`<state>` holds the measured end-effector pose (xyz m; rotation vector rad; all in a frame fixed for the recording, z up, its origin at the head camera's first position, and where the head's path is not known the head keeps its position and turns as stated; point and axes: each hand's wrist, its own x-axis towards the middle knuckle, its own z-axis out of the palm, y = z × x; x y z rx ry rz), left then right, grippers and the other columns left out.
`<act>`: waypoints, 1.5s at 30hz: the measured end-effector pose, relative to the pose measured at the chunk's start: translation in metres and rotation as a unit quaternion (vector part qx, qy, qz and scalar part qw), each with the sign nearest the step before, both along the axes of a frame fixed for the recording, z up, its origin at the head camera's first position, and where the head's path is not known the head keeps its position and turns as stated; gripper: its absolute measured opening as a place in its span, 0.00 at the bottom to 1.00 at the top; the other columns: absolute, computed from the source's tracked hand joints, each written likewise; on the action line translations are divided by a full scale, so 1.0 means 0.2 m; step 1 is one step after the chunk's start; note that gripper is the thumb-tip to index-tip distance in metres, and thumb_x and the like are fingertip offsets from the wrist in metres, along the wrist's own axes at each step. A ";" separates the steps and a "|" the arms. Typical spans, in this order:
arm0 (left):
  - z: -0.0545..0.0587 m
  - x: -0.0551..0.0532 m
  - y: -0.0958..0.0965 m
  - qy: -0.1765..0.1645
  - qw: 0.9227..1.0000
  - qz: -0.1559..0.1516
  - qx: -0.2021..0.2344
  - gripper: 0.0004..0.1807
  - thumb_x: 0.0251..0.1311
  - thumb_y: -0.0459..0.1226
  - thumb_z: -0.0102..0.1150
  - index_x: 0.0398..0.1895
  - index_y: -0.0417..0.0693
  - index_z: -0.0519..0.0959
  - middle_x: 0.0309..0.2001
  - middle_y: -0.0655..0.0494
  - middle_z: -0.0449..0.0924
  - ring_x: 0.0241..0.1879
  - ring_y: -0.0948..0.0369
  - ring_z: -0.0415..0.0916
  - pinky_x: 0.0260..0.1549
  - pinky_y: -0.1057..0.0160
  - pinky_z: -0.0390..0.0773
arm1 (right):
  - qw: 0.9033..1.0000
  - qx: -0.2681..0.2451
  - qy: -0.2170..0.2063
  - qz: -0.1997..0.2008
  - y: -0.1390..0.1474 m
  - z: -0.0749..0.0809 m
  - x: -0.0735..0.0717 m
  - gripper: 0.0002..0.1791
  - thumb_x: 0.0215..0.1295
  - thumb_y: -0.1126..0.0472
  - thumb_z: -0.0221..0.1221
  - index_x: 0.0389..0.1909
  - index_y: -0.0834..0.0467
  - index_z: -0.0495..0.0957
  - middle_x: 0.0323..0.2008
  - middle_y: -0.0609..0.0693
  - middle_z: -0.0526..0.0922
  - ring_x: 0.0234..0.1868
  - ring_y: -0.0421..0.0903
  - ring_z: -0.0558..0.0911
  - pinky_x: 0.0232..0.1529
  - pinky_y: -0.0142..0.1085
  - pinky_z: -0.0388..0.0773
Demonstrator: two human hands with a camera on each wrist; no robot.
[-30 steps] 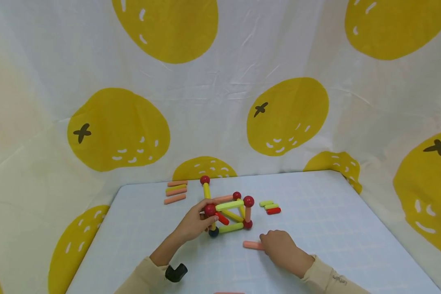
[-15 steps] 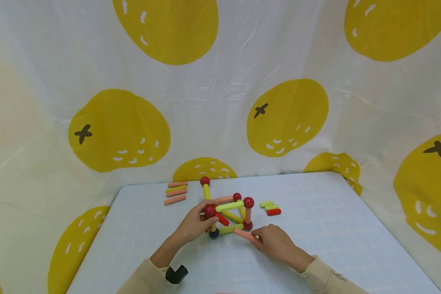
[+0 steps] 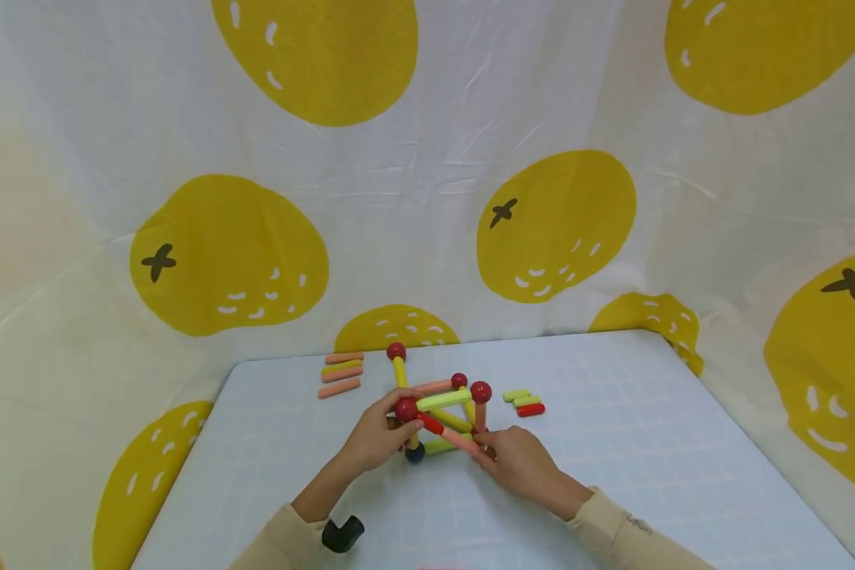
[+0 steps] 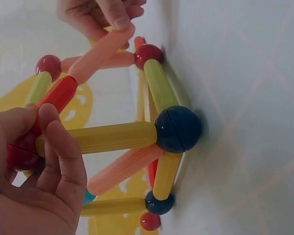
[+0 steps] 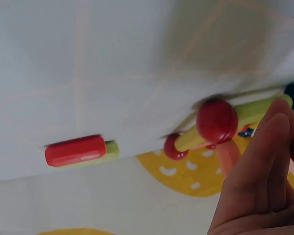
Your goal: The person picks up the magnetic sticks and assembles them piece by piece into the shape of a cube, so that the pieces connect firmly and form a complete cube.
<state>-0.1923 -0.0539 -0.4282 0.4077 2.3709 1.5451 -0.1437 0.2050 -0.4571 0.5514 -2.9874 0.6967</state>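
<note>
The left grip holds a rod-and-ball frame, standing on the bench, at a red ball; the right grip pinches a salmon rod, its end touching a red rod between the grips.

The open frame of coloured rods and glossy red and dark-blue balls stood on the table. A short red rod extended from one upper red ball; a salmon-pink rod, sloping downward, met that rod's outer end.
</note>
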 end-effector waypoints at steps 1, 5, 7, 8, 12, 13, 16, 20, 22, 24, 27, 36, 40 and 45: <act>0.00 0.00 0.00 0.006 1.000 0.002 -0.006 0.24 0.67 0.39 0.66 0.65 0.55 0.74 0.51 0.47 0.79 0.29 0.57 0.79 0.33 0.62 0.83 | 1.000 0.007 0.012 0.000 0.00 -0.01 -0.01 0.10 0.64 0.54 0.70 0.42 0.54 0.88 0.13 0.38 0.69 0.16 0.35 0.65 0.19 0.27 0.60; 0.00 0.01 0.00 0.023 0.999 0.008 -0.024 0.22 0.67 0.39 0.66 0.63 0.57 0.74 0.50 0.47 0.80 0.29 0.58 0.79 0.32 0.62 0.83 | 0.998 0.024 0.052 0.001 -0.02 -0.07 -0.05 0.09 0.64 0.52 0.69 0.39 0.52 0.88 0.12 0.38 0.69 0.16 0.34 0.65 0.20 0.26 0.62; 0.00 0.01 0.01 0.027 0.999 0.009 -0.030 0.22 0.67 0.38 0.66 0.63 0.57 0.74 0.50 0.48 0.81 0.29 0.58 0.79 0.32 0.63 0.83 | 0.998 0.028 0.064 -0.001 -0.02 -0.10 -0.07 0.10 0.64 0.51 0.69 0.40 0.52 0.88 0.12 0.37 0.69 0.16 0.33 0.66 0.20 0.26 0.64; -0.01 0.01 0.01 0.029 0.999 0.010 -0.032 0.23 0.66 0.38 0.66 0.63 0.57 0.74 0.50 0.48 0.81 0.29 0.58 0.79 0.33 0.63 0.83 | 0.997 0.029 0.071 -0.001 -0.02 -0.10 -0.08 0.10 0.64 0.51 0.69 0.40 0.53 0.88 0.13 0.37 0.70 0.16 0.33 0.67 0.20 0.26 0.65; 0.00 0.01 0.01 0.032 0.999 0.007 -0.036 0.23 0.66 0.38 0.66 0.64 0.55 0.75 0.48 0.48 0.81 0.29 0.57 0.80 0.31 0.64 0.81 | 0.993 0.046 0.111 0.000 -0.02 -0.14 -0.11 0.12 0.63 0.51 0.70 0.43 0.53 0.88 0.16 0.39 0.78 0.17 0.33 0.71 0.23 0.26 0.72; 0.00 0.01 0.01 0.034 0.999 0.006 -0.038 0.24 0.66 0.38 0.66 0.64 0.55 0.75 0.48 0.49 0.82 0.29 0.56 0.80 0.30 0.65 0.81 | 0.991 0.052 0.126 0.002 -0.02 -0.14 -0.12 0.12 0.62 0.52 0.71 0.43 0.53 0.88 0.18 0.40 0.80 0.18 0.34 0.72 0.24 0.26 0.74; 0.00 0.01 0.02 0.041 0.998 0.003 -0.044 0.23 0.66 0.39 0.67 0.64 0.57 0.75 0.45 0.51 0.82 0.29 0.55 0.80 0.29 0.66 0.80 | 0.985 0.063 0.163 0.009 -0.02 -0.14 -0.13 0.13 0.59 0.53 0.73 0.42 0.54 0.87 0.20 0.43 0.83 0.17 0.35 0.74 0.25 0.27 0.78; 0.01 0.00 0.02 0.063 0.996 0.002 -0.059 0.24 0.66 0.39 0.66 0.64 0.60 0.74 0.44 0.54 0.83 0.29 0.59 0.79 0.30 0.67 0.80 | 0.977 0.077 0.199 0.015 -0.02 -0.14 -0.13 0.13 0.58 0.54 0.74 0.41 0.54 0.86 0.18 0.43 0.81 0.15 0.35 0.73 0.22 0.26 0.76; 0.00 0.01 0.01 0.076 0.995 0.004 -0.070 0.28 0.66 0.39 0.67 0.68 0.62 0.71 0.45 0.54 0.82 0.30 0.61 0.78 0.30 0.67 0.81 | 0.977 0.078 0.198 0.015 -0.01 -0.13 -0.12 0.13 0.59 0.54 0.73 0.42 0.53 0.85 0.17 0.42 0.79 0.14 0.34 0.70 0.20 0.25 0.71; 0.00 0.01 0.01 0.083 0.994 0.011 -0.074 0.35 0.65 0.38 0.67 0.73 0.63 0.64 0.49 0.53 0.80 0.30 0.61 0.78 0.30 0.68 0.81 | 0.981 0.075 0.178 0.004 0.02 -0.12 -0.10 0.13 0.60 0.52 0.72 0.42 0.52 0.83 0.15 0.39 0.75 0.14 0.33 0.65 0.19 0.24 0.66; -0.01 0.02 -0.01 0.079 0.993 0.030 -0.084 0.45 0.64 0.39 0.69 0.78 0.64 0.53 0.56 0.51 0.77 0.32 0.61 0.78 0.31 0.67 0.82 | 0.990 0.074 0.121 -0.026 0.07 -0.10 -0.08 0.13 0.63 0.50 0.71 0.41 0.51 0.80 0.14 0.37 0.71 0.14 0.33 0.63 0.18 0.25 0.63; -0.17 0.00 -0.03 0.010 0.980 -0.028 -0.194 0.29 0.62 0.42 0.71 0.61 0.46 0.69 0.48 0.50 0.78 0.40 0.57 0.75 0.42 0.54 0.83 | 0.992 0.003 -0.111 -0.063 0.15 -0.08 -0.16 0.23 0.63 0.53 0.70 0.56 0.53 0.77 0.36 0.42 0.84 0.36 0.40 0.80 0.44 0.42 0.83; -0.24 0.00 -0.02 -0.001 0.974 -0.032 -0.226 0.22 0.62 0.42 0.71 0.53 0.47 0.73 0.43 0.54 0.79 0.42 0.57 0.75 0.51 0.49 0.82 | 0.989 -0.045 -0.138 -0.041 0.12 -0.09 -0.18 0.15 0.63 0.57 0.69 0.49 0.53 0.79 0.39 0.43 0.85 0.40 0.41 0.81 0.48 0.44 0.83; -0.24 -0.02 -0.06 -0.022 0.972 -0.012 -0.236 0.25 0.62 0.40 0.71 0.59 0.49 0.73 0.43 0.54 0.80 0.42 0.58 0.75 0.48 0.51 0.83 | 0.985 -0.057 -0.164 -0.001 0.09 -0.09 -0.16 0.11 0.63 0.57 0.69 0.43 0.52 0.79 0.35 0.40 0.83 0.35 0.39 0.78 0.40 0.35 0.80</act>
